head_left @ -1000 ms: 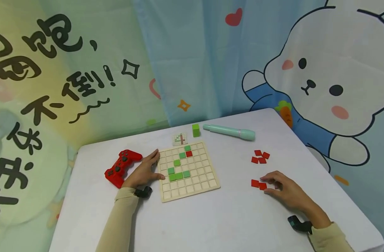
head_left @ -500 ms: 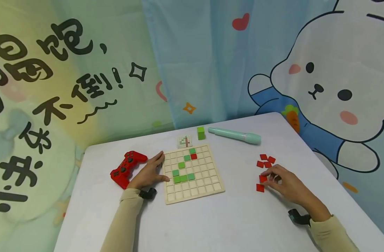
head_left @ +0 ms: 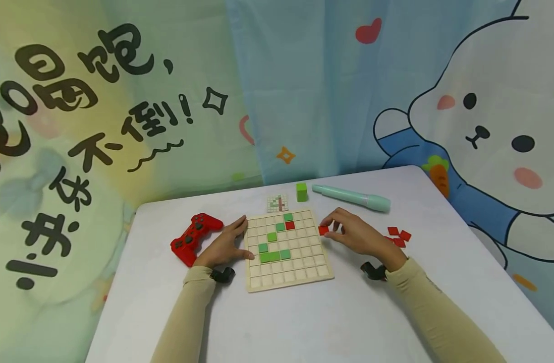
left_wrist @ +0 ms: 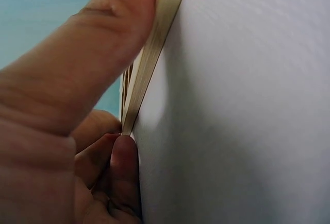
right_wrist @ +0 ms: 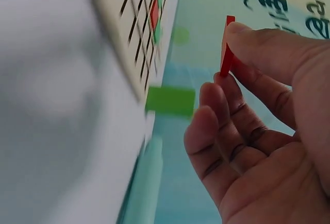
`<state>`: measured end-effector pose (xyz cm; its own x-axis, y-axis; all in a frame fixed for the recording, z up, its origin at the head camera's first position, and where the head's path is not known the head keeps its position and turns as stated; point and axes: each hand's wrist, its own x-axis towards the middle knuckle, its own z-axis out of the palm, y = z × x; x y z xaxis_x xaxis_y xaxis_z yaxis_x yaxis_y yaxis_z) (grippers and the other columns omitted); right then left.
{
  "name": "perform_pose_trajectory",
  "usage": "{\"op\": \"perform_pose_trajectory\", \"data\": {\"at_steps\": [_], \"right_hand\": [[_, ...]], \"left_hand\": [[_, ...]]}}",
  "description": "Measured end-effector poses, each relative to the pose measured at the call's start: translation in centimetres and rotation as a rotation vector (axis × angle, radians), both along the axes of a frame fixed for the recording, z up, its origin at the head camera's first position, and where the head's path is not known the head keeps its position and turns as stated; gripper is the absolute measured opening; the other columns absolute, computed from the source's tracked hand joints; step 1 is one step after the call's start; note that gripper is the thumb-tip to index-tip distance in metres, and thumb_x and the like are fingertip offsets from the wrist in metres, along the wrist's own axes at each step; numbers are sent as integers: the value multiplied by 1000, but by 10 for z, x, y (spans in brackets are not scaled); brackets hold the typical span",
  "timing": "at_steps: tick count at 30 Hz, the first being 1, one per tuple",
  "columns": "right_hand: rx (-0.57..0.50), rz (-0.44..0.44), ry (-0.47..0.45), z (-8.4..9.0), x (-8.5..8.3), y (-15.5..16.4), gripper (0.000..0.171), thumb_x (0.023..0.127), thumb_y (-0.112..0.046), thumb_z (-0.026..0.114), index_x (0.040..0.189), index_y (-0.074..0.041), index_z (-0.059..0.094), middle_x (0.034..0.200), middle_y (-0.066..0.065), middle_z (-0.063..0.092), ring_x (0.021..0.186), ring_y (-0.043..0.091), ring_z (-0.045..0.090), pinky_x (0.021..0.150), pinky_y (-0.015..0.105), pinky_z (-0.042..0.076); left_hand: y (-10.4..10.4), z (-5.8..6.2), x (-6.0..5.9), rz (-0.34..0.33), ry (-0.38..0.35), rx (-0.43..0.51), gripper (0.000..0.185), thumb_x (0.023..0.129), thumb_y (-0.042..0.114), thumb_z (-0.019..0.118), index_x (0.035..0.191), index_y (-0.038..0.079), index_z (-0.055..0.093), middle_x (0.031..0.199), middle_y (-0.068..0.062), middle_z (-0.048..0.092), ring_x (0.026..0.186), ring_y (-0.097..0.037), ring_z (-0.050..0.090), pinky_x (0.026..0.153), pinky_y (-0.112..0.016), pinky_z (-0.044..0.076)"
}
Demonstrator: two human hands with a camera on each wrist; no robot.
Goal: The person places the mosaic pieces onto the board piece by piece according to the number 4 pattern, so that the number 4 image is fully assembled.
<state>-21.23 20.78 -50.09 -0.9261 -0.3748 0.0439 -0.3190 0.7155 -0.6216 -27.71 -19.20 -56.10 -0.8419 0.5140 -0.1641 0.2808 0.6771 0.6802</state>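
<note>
A pale wooden grid board (head_left: 299, 262) lies on the white table, with several green tiles (head_left: 272, 237) and one red tile (head_left: 290, 225) in its cells. My left hand (head_left: 224, 247) rests against the board's left edge, fingers and thumb spread along it. In the left wrist view, the thumb (left_wrist: 98, 38) touches the board's rim. By the board's upper right edge, my right hand (head_left: 356, 234) pinches another red tile (right_wrist: 227, 64) between thumb and fingertips. The right wrist view shows this tile edge-on, apart from the board.
Several loose red tiles (head_left: 399, 242) lie right of the right hand, partly hidden by it. Behind the board are a small patterned grid card (head_left: 277, 203), a green block (head_left: 301, 192) and a teal tube (head_left: 351, 196). A red game controller (head_left: 192, 239) sits left of the left hand.
My right hand has picked up a red tile from the loose ones and moved left with it to the board's right edge. The left hand stays on the board; the head view has shifted.
</note>
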Motion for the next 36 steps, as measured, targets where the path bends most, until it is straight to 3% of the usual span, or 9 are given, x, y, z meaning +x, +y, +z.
{"op": "perform_pose_trajectory", "data": {"at_steps": [7,10,17,25,30,36], "right_hand": [[47,102,-27,-12,-35,-44,26,99,-23,78,121,-10,74,116,7,66,95,15,61,83,32,54],[83,105,-68,-18,-45,-56,26,99,-23,78,120,-9,75,116,8,66,94,15,60,86,34,54],[150,150,-69,-29,-47,-62,19,98,-19,78,113,-10,75,111,7,65,94,15,60,85,34,54],[141,166,-27,-35,-45,-68,21,98,-18,78,116,-8,73,111,8,64,93,16,61,86,36,55],[101,112,-14,-25,-34,-56,29,104,-24,71,128,-7,70,119,10,63,102,19,63,90,39,57],[48,-29,12,5,11,2,26,109,-21,61,131,-9,69,120,7,70,101,19,65,85,34,57]], "left_hand": [[6,0,-5,-6,4,-9,115,80,36,95,170,12,26,182,-5,15,168,-38,17,131,-57,30],[8,1,-4,-13,-2,-1,114,81,34,94,170,11,27,182,-6,16,168,-39,16,131,-57,30],[14,-5,0,-29,-17,-6,115,82,34,94,170,11,24,182,-3,12,168,-37,15,132,-56,29],[15,-3,0,-11,-13,-6,113,81,32,94,170,12,27,182,-3,17,168,-36,17,132,-56,29],[12,-2,0,0,-24,1,113,81,32,95,170,13,28,182,-2,17,168,-36,17,132,-57,28],[0,2,0,11,-15,-4,113,81,35,94,170,14,27,182,-4,16,167,-39,17,131,-57,32]]}}
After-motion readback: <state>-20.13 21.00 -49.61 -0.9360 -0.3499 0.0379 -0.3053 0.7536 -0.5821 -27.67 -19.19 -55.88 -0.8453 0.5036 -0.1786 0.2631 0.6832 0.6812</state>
